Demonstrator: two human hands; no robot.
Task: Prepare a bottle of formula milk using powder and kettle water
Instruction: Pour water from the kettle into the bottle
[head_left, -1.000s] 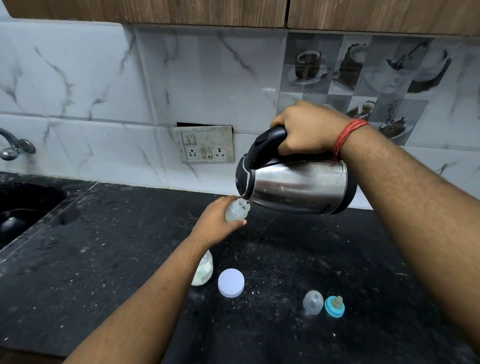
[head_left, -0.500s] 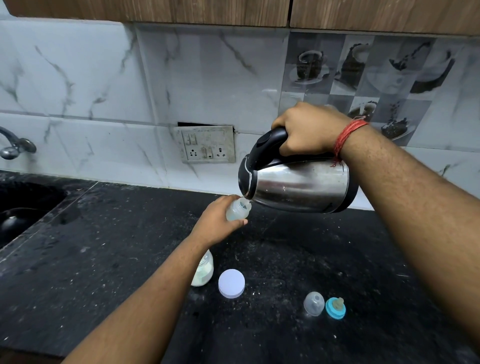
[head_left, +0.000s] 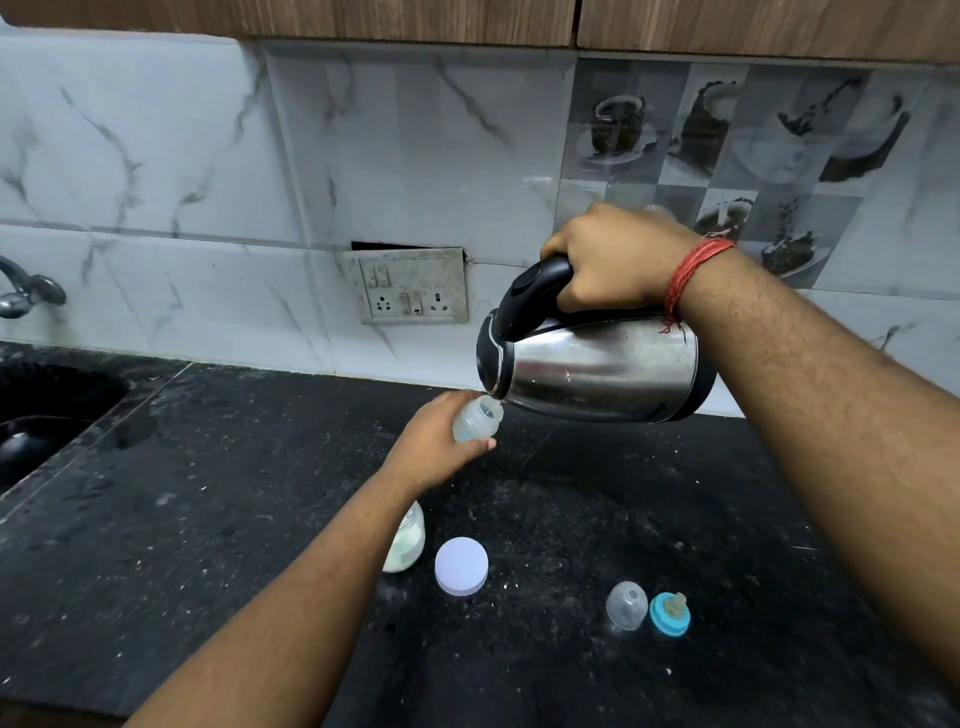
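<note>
Now one kettle (head_left: 597, 371) tips over one bottle (head_left: 475, 420)

White marble-look wall tiles (head_left: 208, 156) behind black speckled counter (head_left: 208, 493), wooden cabinets (head_left: 363, 21) above.

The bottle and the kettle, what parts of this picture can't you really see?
- Bottle, head view: the left hand wraps its lower part, so the fill level is hidden.
- Kettle: any water stream at the spout is too small to make out.
- Powder jar: the left forearm covers most of it.
- Tap and sink: cut off by the left edge.
- Kettle handle: partly covered by the right hand.
</note>
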